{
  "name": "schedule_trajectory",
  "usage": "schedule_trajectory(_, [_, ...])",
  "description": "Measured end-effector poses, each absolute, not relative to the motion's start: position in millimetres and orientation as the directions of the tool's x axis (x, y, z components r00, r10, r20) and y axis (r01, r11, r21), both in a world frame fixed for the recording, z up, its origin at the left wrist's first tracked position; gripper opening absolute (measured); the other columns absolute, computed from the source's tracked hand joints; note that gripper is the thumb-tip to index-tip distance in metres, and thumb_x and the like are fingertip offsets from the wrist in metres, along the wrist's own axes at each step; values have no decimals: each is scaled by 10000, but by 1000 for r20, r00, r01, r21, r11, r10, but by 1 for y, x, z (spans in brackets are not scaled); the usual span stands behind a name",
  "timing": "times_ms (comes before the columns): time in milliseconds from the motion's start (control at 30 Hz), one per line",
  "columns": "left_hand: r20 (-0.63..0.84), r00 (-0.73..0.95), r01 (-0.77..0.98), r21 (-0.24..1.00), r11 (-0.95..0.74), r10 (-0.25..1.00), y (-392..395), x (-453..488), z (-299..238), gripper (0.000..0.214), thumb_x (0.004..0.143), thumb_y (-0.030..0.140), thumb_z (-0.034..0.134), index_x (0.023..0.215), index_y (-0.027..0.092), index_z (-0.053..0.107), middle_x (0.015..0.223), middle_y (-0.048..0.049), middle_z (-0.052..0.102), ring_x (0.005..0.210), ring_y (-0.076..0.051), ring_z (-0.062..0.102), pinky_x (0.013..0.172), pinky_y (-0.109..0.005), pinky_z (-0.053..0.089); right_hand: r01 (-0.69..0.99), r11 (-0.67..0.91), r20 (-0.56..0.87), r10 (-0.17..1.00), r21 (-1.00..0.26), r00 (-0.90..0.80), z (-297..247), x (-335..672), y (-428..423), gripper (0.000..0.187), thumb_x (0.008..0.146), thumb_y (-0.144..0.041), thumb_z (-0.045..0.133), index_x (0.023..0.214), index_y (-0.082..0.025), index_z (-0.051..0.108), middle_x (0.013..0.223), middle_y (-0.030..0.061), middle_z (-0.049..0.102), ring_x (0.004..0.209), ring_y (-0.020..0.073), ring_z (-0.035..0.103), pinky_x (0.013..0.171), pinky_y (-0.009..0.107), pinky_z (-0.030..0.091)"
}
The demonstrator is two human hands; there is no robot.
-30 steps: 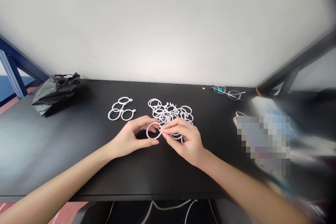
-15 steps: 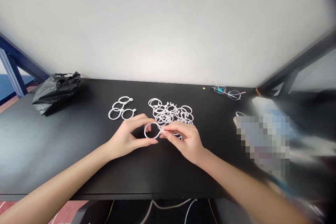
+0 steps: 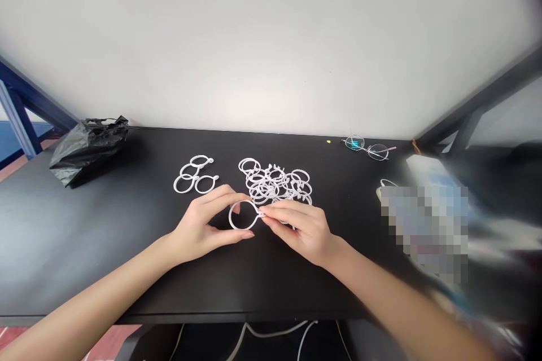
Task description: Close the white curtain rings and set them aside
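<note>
A white plastic ring with a small tab (image 3: 231, 220) is held between my two hands above the black table. My left hand (image 3: 207, 223) curls round its left side, thumb below and fingers above. At its right, my right hand (image 3: 302, 228) pinches the tab between thumb and fingertips. Just beyond my hands lies a heap of similar white rings (image 3: 266, 187), its near edge partly hidden by my right hand. Several more white rings (image 3: 185, 183) lie in a loose group to the left, their tabs pointing right.
A crumpled black plastic bag (image 3: 88, 146) sits at the back left of the black table (image 3: 237, 293). Eyeglasses (image 3: 366, 149) rest near the wall at the back right. A blurred, pixelated object (image 3: 423, 231) lies on the right, and cables (image 3: 275, 331) hang below the table edge.
The held ring has shifted slightly left and toward me and faces me more openly. My right hand's fingers have closed further over the tab.
</note>
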State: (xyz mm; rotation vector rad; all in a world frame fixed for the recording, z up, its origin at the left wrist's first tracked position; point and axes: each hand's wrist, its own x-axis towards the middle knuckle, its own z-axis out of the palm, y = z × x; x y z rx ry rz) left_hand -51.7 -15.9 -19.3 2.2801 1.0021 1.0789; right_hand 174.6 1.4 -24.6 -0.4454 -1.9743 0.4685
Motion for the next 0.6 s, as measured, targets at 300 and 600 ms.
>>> schedule_trajectory(300, [400, 477, 425, 675, -604, 783, -14, -53, -15, 384, 804, 344, 747, 1129, 191, 609, 817, -3, 568, 759, -145, 550, 734, -283, 474, 129, 838, 717, 525, -531, -457, -26, 176, 3, 131, 903, -109, 603, 1003, -141, 681, 817, 65, 703, 725, 153, 691, 671, 258, 617])
schedule_trajectory(600, [330, 495, 443, 700, -560, 804, -13, -53, -13, 361, 827, 371, 718, 1125, 193, 618, 805, 5, 546, 750, -139, 537, 734, -271, 456, 117, 814, 673, 543, -569, -502, -29, 177, 3, 92, 933, -142, 572, 988, -160, 643, 797, 50, 654, 688, 138, 635, 618, 258, 573])
